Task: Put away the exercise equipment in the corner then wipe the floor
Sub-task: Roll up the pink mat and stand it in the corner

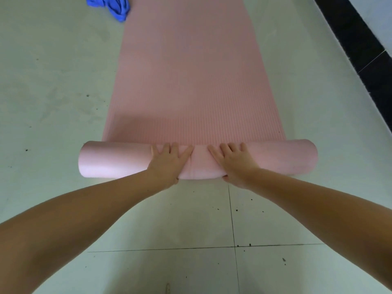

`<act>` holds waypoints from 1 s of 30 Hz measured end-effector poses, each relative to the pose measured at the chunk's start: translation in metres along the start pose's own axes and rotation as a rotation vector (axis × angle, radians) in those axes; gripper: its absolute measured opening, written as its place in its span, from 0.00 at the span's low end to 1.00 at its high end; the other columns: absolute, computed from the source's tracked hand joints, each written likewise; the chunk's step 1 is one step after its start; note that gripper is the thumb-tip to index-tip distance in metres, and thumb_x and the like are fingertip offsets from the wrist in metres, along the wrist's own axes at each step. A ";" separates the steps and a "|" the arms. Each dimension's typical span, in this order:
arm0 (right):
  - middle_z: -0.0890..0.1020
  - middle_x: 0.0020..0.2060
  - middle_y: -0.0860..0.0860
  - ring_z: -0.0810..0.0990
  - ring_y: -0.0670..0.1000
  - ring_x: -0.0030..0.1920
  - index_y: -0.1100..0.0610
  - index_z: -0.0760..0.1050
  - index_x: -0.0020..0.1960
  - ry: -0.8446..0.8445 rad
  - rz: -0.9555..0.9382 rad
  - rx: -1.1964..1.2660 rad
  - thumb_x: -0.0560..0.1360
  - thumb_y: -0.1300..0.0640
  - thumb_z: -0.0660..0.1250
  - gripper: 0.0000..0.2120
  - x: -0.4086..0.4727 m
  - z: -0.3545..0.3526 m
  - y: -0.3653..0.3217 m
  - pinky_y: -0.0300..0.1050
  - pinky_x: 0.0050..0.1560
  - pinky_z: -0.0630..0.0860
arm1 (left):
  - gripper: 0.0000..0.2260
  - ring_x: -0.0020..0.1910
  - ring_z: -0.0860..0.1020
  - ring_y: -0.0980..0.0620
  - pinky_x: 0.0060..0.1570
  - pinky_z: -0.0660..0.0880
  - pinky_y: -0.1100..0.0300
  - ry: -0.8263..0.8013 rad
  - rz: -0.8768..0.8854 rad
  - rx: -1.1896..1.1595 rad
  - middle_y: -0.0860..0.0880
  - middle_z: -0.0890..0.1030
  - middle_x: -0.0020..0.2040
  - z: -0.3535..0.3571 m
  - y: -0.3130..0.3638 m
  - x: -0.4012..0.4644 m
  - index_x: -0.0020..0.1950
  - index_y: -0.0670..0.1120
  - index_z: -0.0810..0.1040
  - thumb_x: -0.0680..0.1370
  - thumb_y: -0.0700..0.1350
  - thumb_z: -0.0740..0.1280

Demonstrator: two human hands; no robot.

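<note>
Nearest you, the pale tiled floor lies bare between your forearms, speckled with dark bits of grit along the grout lines, so the wiping part of the job looks not yet begun. Just beyond that, both of your hands are pressed onto the rolled end of the pink yoga mat. Your left hand lies over the top of the roll with fingers spread and curled forward, and your right hand sits just beside it in the same way, thumb tucked under the near edge. Neither hand is clenched around anything; both are flat, gripping the roll by pressure from above. The roll is only a few turns thick and lies across your line of reach, its ends sticking out a little past the flat part on either side. Past your fingers, most of the mat stretches flat on the floor away from you, so you are early in the rolling step. The next move calls for pushing the roll forward evenly with both hands, keeping the ends square so it does not cone to one side, and walking your hands over the top as it turns. Further out, a crumpled blue cloth lies on the floor just beside the mat's left edge, likely what you will wipe with. Along the far right runs a dark skirting strip at the foot of the wall; the corner itself is not in view.
</note>
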State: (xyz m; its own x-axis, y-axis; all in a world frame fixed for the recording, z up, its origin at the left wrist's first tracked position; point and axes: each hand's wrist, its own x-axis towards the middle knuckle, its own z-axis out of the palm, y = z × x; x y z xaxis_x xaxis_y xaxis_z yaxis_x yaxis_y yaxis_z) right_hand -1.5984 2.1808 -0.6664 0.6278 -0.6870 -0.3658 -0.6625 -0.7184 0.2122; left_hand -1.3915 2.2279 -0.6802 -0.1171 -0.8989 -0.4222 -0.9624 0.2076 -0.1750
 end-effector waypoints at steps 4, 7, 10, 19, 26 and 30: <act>0.74 0.56 0.55 0.75 0.58 0.53 0.52 0.54 0.73 0.056 -0.036 0.132 0.74 0.52 0.64 0.31 -0.007 -0.017 0.009 0.49 0.51 0.73 | 0.34 0.54 0.75 0.43 0.48 0.71 0.55 0.130 0.132 -0.100 0.46 0.75 0.59 -0.017 -0.017 -0.008 0.76 0.53 0.52 0.74 0.50 0.64; 0.75 0.51 0.54 0.77 0.58 0.48 0.52 0.58 0.71 0.061 -0.070 0.162 0.74 0.54 0.62 0.27 -0.017 -0.033 0.015 0.50 0.46 0.76 | 0.30 0.49 0.77 0.45 0.39 0.67 0.59 0.196 0.172 -0.137 0.48 0.76 0.53 -0.029 -0.019 -0.021 0.75 0.54 0.55 0.75 0.49 0.63; 0.76 0.48 0.54 0.78 0.58 0.45 0.51 0.60 0.70 0.031 -0.119 0.173 0.74 0.53 0.62 0.26 -0.035 -0.038 0.007 0.51 0.46 0.77 | 0.30 0.51 0.77 0.45 0.41 0.69 0.58 0.162 0.209 -0.160 0.48 0.76 0.54 -0.031 -0.013 -0.042 0.75 0.55 0.55 0.75 0.50 0.62; 0.79 0.49 0.53 0.77 0.57 0.46 0.48 0.65 0.68 -0.263 -0.322 0.312 0.71 0.51 0.65 0.26 -0.083 -0.020 -0.048 0.45 0.42 0.68 | 0.30 0.55 0.76 0.47 0.51 0.75 0.55 -0.391 0.348 -0.359 0.50 0.76 0.60 0.009 0.006 -0.104 0.70 0.61 0.58 0.71 0.52 0.67; 0.74 0.64 0.48 0.73 0.53 0.62 0.44 0.63 0.71 -0.472 -0.201 0.689 0.69 0.43 0.72 0.34 -0.032 -0.001 -0.006 0.49 0.62 0.69 | 0.35 0.66 0.68 0.54 0.60 0.64 0.65 -0.566 0.321 -0.619 0.51 0.69 0.70 -0.005 -0.025 -0.061 0.75 0.51 0.60 0.72 0.49 0.73; 0.70 0.68 0.49 0.70 0.54 0.67 0.47 0.61 0.73 -0.202 0.064 0.676 0.73 0.40 0.66 0.32 -0.014 0.000 0.020 0.50 0.67 0.66 | 0.31 0.72 0.62 0.47 0.69 0.60 0.57 -0.207 0.189 -0.511 0.46 0.62 0.74 -0.008 -0.055 -0.046 0.77 0.50 0.56 0.77 0.53 0.65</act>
State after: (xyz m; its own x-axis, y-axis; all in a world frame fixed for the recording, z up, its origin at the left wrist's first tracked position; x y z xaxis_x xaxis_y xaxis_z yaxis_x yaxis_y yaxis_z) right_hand -1.6202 2.1759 -0.6575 0.5346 -0.6446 -0.5465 -0.8451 -0.4070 -0.3466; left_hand -1.3352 2.2544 -0.6442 -0.2971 -0.7597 -0.5784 -0.9317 0.0982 0.3496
